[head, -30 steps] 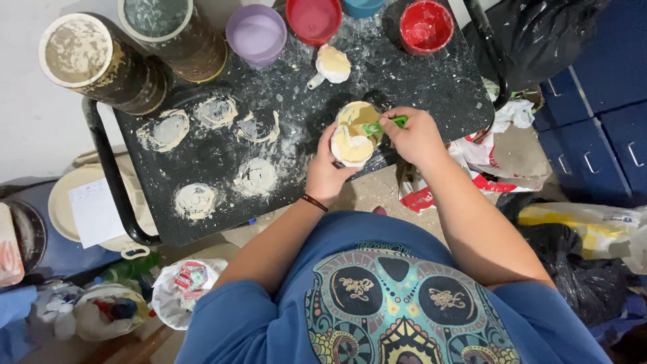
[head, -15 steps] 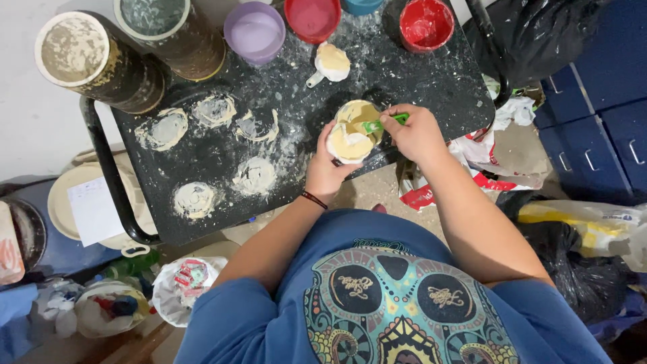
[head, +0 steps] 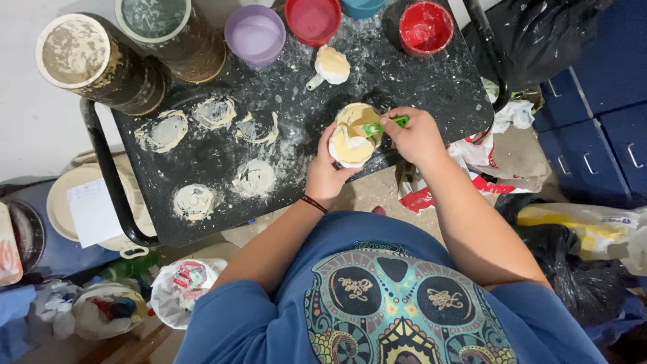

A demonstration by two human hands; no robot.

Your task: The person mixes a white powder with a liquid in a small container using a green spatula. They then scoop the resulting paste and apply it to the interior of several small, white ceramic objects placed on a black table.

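A person in a blue shirt printed with a patterned skull works over a black, plaster-spattered worktop (head: pixel 418 74), both hands raised near its front edge. The left hand (head: pixel 325 176), a dark band at the wrist, is wrapped around a small white mould (head: pixel 350 146) filled with cream-coloured paste and holds it just above the worktop, a little right of centre. At the mould's two o'clock, the right hand (head: pixel 416 137) is closed on a green-handled tool (head: pixel 382 125) whose tip rests over a cream-smeared round cup (head: pixel 359 116) touching the mould's far side. At nine o'clock from the hands, five dried plaster rings (head: pixel 255 178) mark the worktop's surface. Further on, at twelve o'clock from the mould, a second small mould with a spout (head: pixel 328 67) lies well apart from the hands. Along the far edge stand a lilac cup (head: pixel 255 34), a red cup (head: pixel 313 18) and a red bowl (head: pixel 425 27); at ten o'clock two large plaster-crusted cans (head: pixel 101 64) sit side by side. Blue drawers (head: pixel 593 121) and black bags (head: pixel 539 34) flank the right side.
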